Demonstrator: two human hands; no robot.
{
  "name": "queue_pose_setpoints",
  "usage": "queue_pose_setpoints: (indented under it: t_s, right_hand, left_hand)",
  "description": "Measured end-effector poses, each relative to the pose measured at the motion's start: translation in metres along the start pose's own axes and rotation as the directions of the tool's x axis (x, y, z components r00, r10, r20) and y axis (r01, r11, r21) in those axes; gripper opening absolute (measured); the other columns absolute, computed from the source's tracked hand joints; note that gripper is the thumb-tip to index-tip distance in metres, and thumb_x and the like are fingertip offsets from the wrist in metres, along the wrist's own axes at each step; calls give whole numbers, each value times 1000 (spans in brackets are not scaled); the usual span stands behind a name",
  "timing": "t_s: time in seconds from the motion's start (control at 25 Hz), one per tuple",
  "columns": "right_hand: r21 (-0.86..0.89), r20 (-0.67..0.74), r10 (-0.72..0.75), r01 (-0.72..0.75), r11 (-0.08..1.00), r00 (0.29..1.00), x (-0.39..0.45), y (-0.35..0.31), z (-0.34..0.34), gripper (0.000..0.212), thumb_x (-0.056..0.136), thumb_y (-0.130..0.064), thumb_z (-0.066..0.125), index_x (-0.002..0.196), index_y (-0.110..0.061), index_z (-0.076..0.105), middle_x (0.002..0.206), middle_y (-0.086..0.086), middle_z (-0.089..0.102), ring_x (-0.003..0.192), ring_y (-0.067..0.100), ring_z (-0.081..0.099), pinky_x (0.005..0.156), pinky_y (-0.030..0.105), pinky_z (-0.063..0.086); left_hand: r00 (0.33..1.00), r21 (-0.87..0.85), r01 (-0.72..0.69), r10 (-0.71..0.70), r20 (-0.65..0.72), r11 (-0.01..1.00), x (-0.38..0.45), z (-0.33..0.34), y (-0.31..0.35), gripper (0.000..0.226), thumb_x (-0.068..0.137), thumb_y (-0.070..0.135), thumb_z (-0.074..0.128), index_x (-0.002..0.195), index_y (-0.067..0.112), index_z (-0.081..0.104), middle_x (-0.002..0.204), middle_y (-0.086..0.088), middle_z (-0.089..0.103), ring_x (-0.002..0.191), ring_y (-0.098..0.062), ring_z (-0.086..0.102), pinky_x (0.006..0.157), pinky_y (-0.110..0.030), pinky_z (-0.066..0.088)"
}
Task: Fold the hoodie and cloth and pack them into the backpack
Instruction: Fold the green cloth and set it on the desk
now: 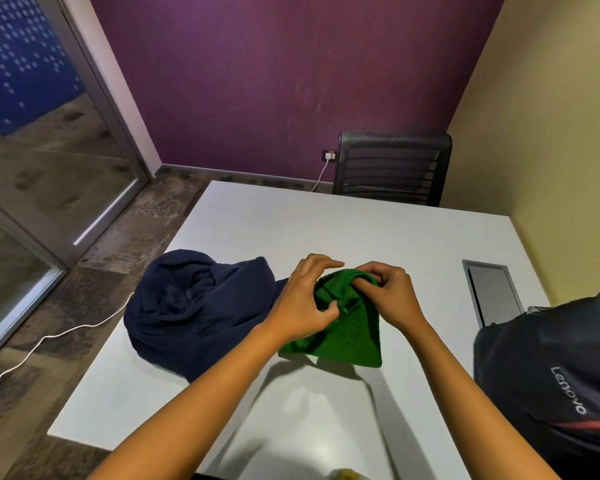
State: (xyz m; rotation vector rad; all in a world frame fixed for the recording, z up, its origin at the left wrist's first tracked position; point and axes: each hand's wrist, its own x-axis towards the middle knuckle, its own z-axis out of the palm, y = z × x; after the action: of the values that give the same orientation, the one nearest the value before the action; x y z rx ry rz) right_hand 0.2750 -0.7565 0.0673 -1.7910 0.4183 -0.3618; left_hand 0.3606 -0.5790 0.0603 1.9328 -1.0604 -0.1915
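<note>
Green cloth (347, 327) held up off the white table (326, 230), bunched at its top edge, lower part hanging down and just about brushing the surface. Left hand (305, 299) pinching a fold of cloth between thumb and curled fingers; right hand (390, 294) curled round the top hem beside it, both grips close together. Navy hoodie (194, 306) lying crumpled on the table just left of the cloth, not yet folded, part of it reaching the table's left edge. Black backpack (551, 386) at the right edge, near the cloth; whether open cannot be told from here. Likely trouble: grips so close leave the cloth's corners loose, so a fold begun now could come out skewed or lumpy. Could also slip from the pinch, soft knit giving little purchase. Hoodie near the edge may slide off if nudged by the left forearm. Bulky, uneven folds would then crowd the backpack.
</note>
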Motion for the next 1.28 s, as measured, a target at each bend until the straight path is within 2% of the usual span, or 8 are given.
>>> queue_pose_setpoints:
  t_s: [0.24, 0.44, 0.56, 0.64, 0.72, 0.92, 1.08, 1.28]
  right_hand:
    - [-15, 94, -12, 14, 1000, 996, -4, 7, -30, 9, 88, -10, 73, 92, -17, 77, 87, -1, 77, 85, 20, 73, 81, 41, 58]
    - [-91, -141, -89, 77, 993, 986, -4, 13, -38, 17, 83, -19, 80, 96, -26, 72, 94, -13, 73, 86, 7, 64, 74, 21, 49]
    - [3, -227, -31, 32, 999, 973, -12, 18, -25, 9, 89, -22, 74, 95, -19, 67, 90, -5, 70, 72, 6, 61, 68, 23, 49]
    - [82, -282, 32, -10, 997, 959, -18, 22, -13, 23, 97, -36, 63, 87, -15, 64, 80, -6, 67, 65, 5, 56, 66, 27, 45]
    - [166, -219, 82, -45, 985, 972, -20, 24, -7, 36, 98, -46, 57, 82, -13, 62, 71, -4, 60, 65, 10, 53, 66, 33, 44]
    - [61, -137, 8, 1, 998, 991, -9, 32, -19, 6, 90, -23, 74, 94, -20, 73, 86, -2, 76, 84, 18, 72, 77, 38, 58]
    - [44, -232, 52, -43, 998, 971, 0, 45, -47, 11, 93, -23, 70, 85, -15, 69, 80, 3, 72, 82, 22, 69, 73, 38, 54]
    - [-34, -325, 140, -160, 987, 935, -1, 74, -74, 28, 92, -22, 69, 75, -3, 60, 72, 19, 63, 68, 24, 56, 62, 34, 39]
  left_hand:
    - [987, -106, 57, -72, -146, 993, 15, 11, 3, 8, 91, 18, 71, 98, 17, 76, 95, 11, 72, 97, -5, 64, 81, -27, 51]
    - [957, -458, 246, -289, -24, 854, 28, 15, 21, 15, 100, 17, 58, 90, 8, 64, 79, -2, 71, 79, -19, 69, 74, -34, 56]
    - [927, -550, 308, -376, -11, 776, 33, 18, 31, 18, 102, 16, 54, 86, 11, 59, 69, 6, 66, 69, -11, 63, 71, -35, 51]
    - [915, -575, 328, -403, -3, 750, 36, 17, 33, 17, 102, 17, 54, 86, 12, 58, 69, 6, 66, 70, -14, 63, 75, -40, 51]
    - [904, -606, 350, -427, 19, 715, 37, 15, 35, 16, 102, 16, 54, 86, 12, 57, 75, -2, 68, 76, -21, 63, 76, -42, 51]
    - [878, -623, 347, -476, -46, 701, 38, 1, 26, 18, 103, 16, 51, 87, 11, 56, 81, -3, 72, 75, -16, 68, 70, -35, 57]
    - [755, -690, 313, -612, -236, 653, 37, -25, 2, 21, 104, 16, 49, 85, 12, 56, 77, 0, 68, 66, -10, 65, 56, -25, 55]
    - [632, -746, 238, -682, -368, 622, 40, -64, -21, 21, 106, 20, 44, 89, 18, 56, 88, 0, 63, 78, -12, 59, 65, -28, 53]
